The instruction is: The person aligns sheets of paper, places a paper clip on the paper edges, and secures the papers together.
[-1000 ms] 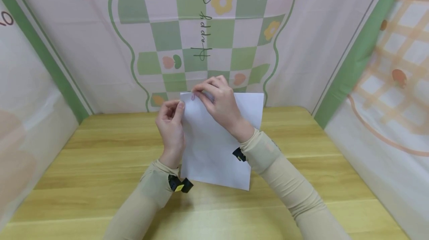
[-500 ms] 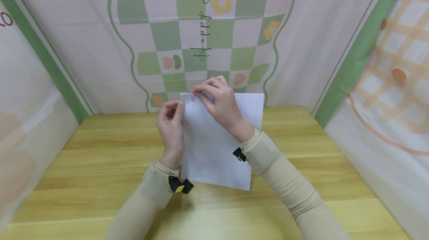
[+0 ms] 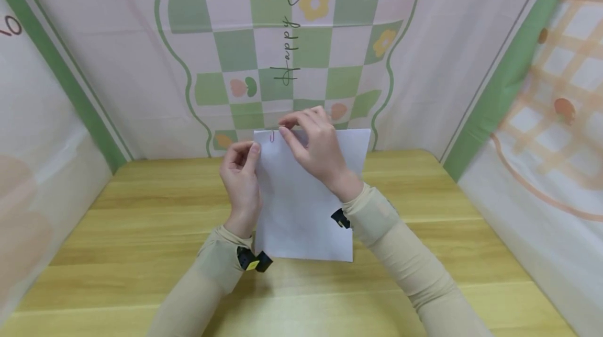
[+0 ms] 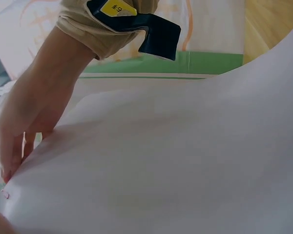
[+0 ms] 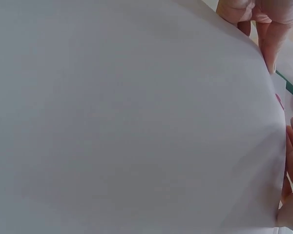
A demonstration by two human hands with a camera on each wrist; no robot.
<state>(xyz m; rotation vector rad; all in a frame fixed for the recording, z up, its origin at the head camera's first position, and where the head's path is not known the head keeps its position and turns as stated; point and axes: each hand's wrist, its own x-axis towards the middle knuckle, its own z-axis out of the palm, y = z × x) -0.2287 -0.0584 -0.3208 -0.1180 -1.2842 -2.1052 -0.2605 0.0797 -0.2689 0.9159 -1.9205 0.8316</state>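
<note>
A white sheet of paper (image 3: 301, 206) is held up over the table, tilted, its top edge toward the back. My left hand (image 3: 240, 185) pinches its left edge near the top corner, thumb on the near face. A small pink paper clip (image 3: 271, 136) sits on the top edge near that corner. Just right of the clip, my right hand (image 3: 317, 148) has thumb and index finger at the top edge, pinching the paper. In the left wrist view the clip (image 4: 5, 194) lies just beyond the right hand's fingertips. The sheet fills most of the right wrist view.
The wood-grain table (image 3: 165, 253) lies beneath the hands and paper. Behind it hangs a checked green and white cloth (image 3: 273, 49), with patterned cloth at both sides. Each wrist wears a black camera mount (image 3: 254, 259).
My right hand has shifted slightly right, off the clip, which now shows more fully. The paper's lower right corner has risen a little. My left hand stays in place.
</note>
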